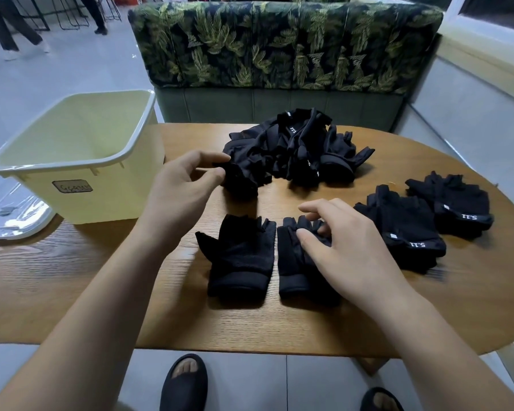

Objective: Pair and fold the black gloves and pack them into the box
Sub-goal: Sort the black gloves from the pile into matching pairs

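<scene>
Pile glove [241, 179] is pinched by the left hand [187, 185], flat glove [290, 265] gripped beneath the right hand [347, 247]

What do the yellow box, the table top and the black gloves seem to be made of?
Yellow box: smooth, slightly glossy plastic, judging by its moulded rim. Table top: wood or wood veneer, matte, with visible grain. Black gloves: knitted or mesh fabric, matte; the cuffs look denser, perhaps neoprene.

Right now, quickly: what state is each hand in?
Left hand: pinching a glove at the pile edge.
Right hand: pinching the right flat glove.
</scene>
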### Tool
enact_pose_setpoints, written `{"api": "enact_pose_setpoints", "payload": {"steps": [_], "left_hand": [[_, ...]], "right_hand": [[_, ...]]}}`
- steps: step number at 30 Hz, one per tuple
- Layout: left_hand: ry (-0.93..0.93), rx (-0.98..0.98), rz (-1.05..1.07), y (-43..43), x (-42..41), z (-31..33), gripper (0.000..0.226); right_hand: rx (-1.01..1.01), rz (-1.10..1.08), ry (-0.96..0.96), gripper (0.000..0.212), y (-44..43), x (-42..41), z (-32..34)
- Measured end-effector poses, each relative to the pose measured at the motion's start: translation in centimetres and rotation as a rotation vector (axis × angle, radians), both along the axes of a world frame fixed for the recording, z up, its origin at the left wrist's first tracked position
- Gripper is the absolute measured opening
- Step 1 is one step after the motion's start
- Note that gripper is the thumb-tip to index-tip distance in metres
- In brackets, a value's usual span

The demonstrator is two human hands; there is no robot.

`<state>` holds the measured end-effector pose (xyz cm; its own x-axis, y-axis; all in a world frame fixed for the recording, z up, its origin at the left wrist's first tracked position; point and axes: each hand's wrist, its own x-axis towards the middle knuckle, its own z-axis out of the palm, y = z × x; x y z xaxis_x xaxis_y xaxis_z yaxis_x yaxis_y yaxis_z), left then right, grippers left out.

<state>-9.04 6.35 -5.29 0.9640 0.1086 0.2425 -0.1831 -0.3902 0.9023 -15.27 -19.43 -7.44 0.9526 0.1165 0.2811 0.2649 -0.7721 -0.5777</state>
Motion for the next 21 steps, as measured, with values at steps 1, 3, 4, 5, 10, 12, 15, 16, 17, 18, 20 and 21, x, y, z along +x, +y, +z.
{"api": "enact_pose_setpoints", "payload": {"steps": [1,3,4,5,10,12,15,16,17,18,20,21], "left_hand": [[-0.013,-0.054,-0.004,-0.1,-0.4,0.3,0.023],[-0.034,-0.157,-0.027,-0.3,-1.1,0.9,0.023],[-0.036,-0.206,-0.046,-0.4,-1.4,1.1,0.023],[-0.029,-0.260,-0.068,-0.5,-1.7,1.3,0.023],[0.107,-0.562,-0.267,-1.8,-3.2,1.9,0.025],[0.141,-0.612,-0.351,-2.4,-3.8,1.9,0.026],[0.164,-0.638,-0.468,-3.3,-4.4,1.8,0.025],[0.168,-0.635,-0.496,-3.5,-4.6,1.8,0.026],[0.169,-0.625,-0.509,-3.7,-4.7,1.9,0.027],[0.169,-0.609,-0.504,-3.7,-4.8,2.0,0.028],[0.169,-0.562,-0.442,-3.7,-4.9,2.3,0.031],[0.167,-0.536,-0.400,-3.6,-4.8,2.4,0.031]], "right_hand": [[0.000,0.003,-0.001,0.032,0.1,0.0,0.1],[0.008,0.011,0.000,0.034,0.2,-0.2,0.2],[0.023,0.017,0.001,0.037,0.2,-0.3,0.3],[0.045,0.025,0.006,0.043,0.3,-0.4,0.4],[0.249,0.066,0.075,0.080,1.0,-0.7,0.9],[0.292,0.087,0.041,0.078,1.3,-0.9,1.0],[0.374,0.104,-0.005,0.043,1.3,-0.8,1.1],[0.389,0.093,0.000,0.032,1.2,-0.7,1.1],[0.408,0.073,0.018,0.027,1.0,-0.6,1.1],[0.444,0.055,0.043,0.023,0.8,-0.5,1.2],[0.607,0.061,0.096,0.019,0.4,-0.4,1.7],[0.715,0.075,0.134,0.021,0.4,-0.4,2.0]]}}
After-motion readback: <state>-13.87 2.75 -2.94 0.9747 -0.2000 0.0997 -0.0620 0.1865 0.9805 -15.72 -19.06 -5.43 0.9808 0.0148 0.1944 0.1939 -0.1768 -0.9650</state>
